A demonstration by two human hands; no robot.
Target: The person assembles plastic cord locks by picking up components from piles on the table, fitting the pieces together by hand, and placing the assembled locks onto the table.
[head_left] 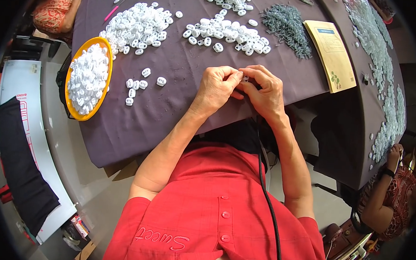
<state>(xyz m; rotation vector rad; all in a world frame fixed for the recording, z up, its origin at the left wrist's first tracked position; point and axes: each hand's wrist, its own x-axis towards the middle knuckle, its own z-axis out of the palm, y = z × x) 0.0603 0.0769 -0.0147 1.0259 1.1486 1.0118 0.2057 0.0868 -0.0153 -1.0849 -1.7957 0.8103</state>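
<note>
My left hand [214,88] and my right hand [266,91] meet over the near edge of the cloth-covered table, fingertips pinched together. Between the right fingers shows a bit of a small white plastic piece [246,79] with dark spots, mostly hidden. The left thumb and forefinger close at the same spot; what they grip is covered. Ahead of my hands lies a long heap of white oval plastic pieces [229,32] with dark openings. A few similar pieces [136,85] sit apart on the cloth to the left.
An orange-rimmed bowl [110,73] full of white pieces stands at the left edge. Beyond are another white heap [137,27], a pink-handled tool [111,12], a grey pile of thin pieces [288,28] and a yellow envelope [334,56]. People sit at the far left and right.
</note>
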